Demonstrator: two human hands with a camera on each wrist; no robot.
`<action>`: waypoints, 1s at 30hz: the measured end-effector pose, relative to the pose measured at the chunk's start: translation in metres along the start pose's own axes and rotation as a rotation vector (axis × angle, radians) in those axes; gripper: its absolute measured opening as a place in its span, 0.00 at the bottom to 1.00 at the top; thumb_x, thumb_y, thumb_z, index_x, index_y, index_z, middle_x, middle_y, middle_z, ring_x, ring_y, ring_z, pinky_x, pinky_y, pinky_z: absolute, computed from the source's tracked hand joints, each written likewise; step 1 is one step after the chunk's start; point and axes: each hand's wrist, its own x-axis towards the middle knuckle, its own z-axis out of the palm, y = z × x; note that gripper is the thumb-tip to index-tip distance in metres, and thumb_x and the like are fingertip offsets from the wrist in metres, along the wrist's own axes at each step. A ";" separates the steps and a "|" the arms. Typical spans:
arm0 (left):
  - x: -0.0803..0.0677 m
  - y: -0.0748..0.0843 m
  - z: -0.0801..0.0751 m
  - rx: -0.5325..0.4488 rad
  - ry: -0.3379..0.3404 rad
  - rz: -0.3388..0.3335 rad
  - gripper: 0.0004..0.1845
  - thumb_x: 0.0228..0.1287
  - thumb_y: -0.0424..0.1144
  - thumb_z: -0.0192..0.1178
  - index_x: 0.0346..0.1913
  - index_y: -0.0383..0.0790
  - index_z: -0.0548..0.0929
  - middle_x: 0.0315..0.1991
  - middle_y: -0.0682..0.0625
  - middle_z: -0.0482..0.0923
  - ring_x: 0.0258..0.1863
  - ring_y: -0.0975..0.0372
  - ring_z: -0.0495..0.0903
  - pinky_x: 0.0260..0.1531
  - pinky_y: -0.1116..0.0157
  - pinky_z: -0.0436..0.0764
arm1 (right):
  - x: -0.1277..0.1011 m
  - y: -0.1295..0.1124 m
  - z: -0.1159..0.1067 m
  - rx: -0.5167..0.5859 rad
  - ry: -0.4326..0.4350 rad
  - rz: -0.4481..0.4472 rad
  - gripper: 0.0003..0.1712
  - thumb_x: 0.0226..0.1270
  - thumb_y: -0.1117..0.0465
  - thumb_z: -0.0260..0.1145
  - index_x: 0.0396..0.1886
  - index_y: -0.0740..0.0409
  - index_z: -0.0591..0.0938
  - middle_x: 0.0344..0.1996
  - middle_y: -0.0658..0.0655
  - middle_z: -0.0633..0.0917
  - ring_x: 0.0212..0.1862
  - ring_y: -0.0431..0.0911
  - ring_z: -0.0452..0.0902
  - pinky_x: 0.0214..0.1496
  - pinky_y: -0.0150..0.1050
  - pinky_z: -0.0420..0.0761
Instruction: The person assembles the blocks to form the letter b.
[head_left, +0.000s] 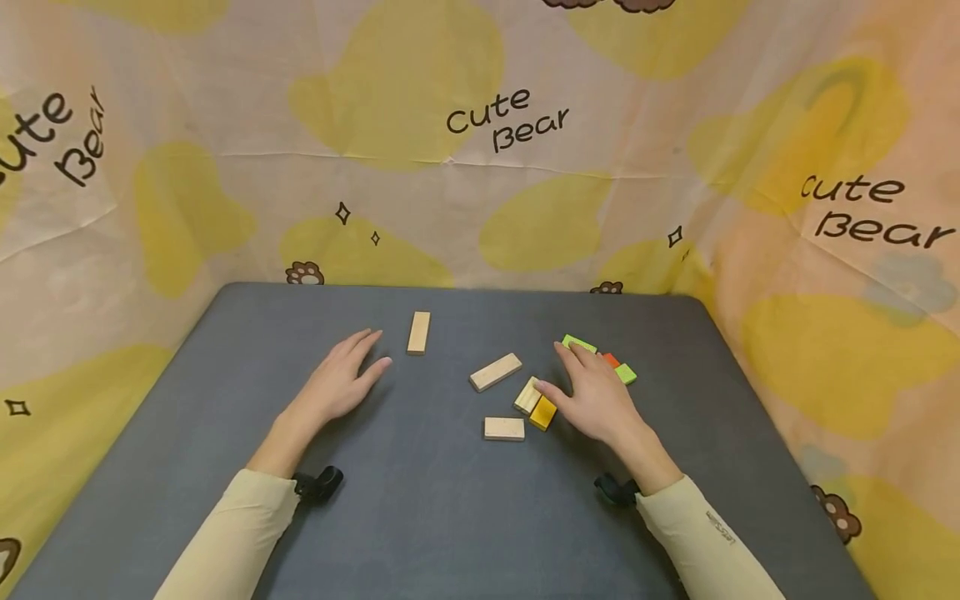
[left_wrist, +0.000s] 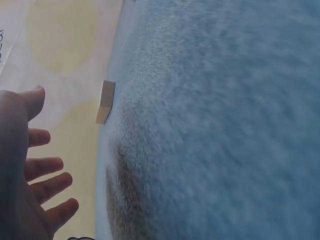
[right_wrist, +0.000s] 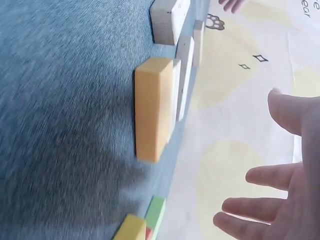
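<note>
My left hand (head_left: 341,383) hovers over the left part of the table with its fingers spread and holds nothing. Nearest to it is a plain wooden block (head_left: 419,333), also seen upper left in the left wrist view. On the right, my other hand (head_left: 596,396) reaches over the blocks, fingers apart, gripping nothing. By its thumb lie a yellow block (head_left: 543,412) and a plain wooden block (head_left: 527,396), side by side. Past its fingers are a green block (head_left: 580,343), a red block (head_left: 611,360) and a second green block (head_left: 627,374), partly hidden by the hand.
Two more plain blocks, one slanted (head_left: 495,372) and one level (head_left: 504,429), lie in the middle of the grey table (head_left: 420,517). A patterned cloth (head_left: 405,192) stands around the table's back and sides.
</note>
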 end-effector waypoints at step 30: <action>0.059 0.002 0.017 -0.178 -0.019 -0.050 0.36 0.80 0.58 0.47 0.79 0.39 0.61 0.76 0.37 0.59 0.76 0.43 0.57 0.72 0.41 0.57 | 0.041 -0.047 0.042 0.110 -0.071 0.076 0.48 0.65 0.31 0.65 0.73 0.60 0.73 0.64 0.64 0.75 0.62 0.58 0.71 0.62 0.56 0.76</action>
